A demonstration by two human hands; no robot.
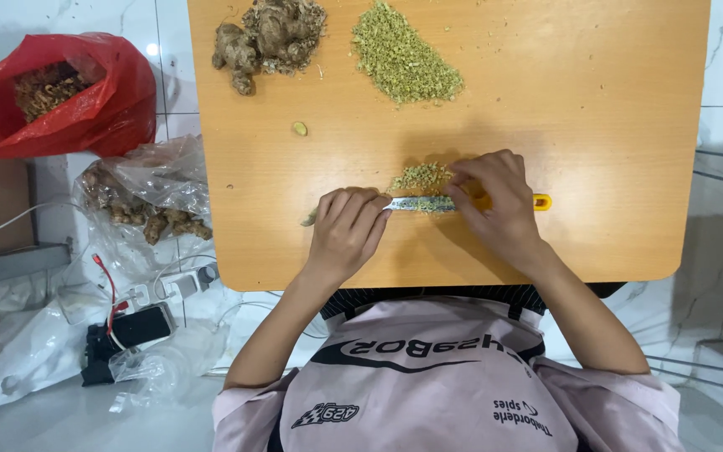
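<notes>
A red plastic bag (pixel 85 92) of brown roots and a clear bag (pixel 148 188) of ginger lie on the tiled floor, far to the left of the working hands. On the wooden table (pixel 629 125), a heap of whole ginger roots (pixel 265 38) sits well beyond the left hand, with a loose sliver (pixel 299 128) between the two. The person's left hand (pixel 346 230) rests curled, fingertips pressing down on the tip end of a knife blade (pixel 416 203) that lies flat across the table. A small mound of chopped ginger (pixel 422 177) sits just beyond the blade, between both hands and touching the right fingertips. A larger pile of finely chopped ginger (pixel 403 54) lies farther off, well apart from the grip. The right hand (pixel 504 205) is closed over the knife's yellow handle (pixel 540 202), whose end pokes out past the hand to the right.
</notes>
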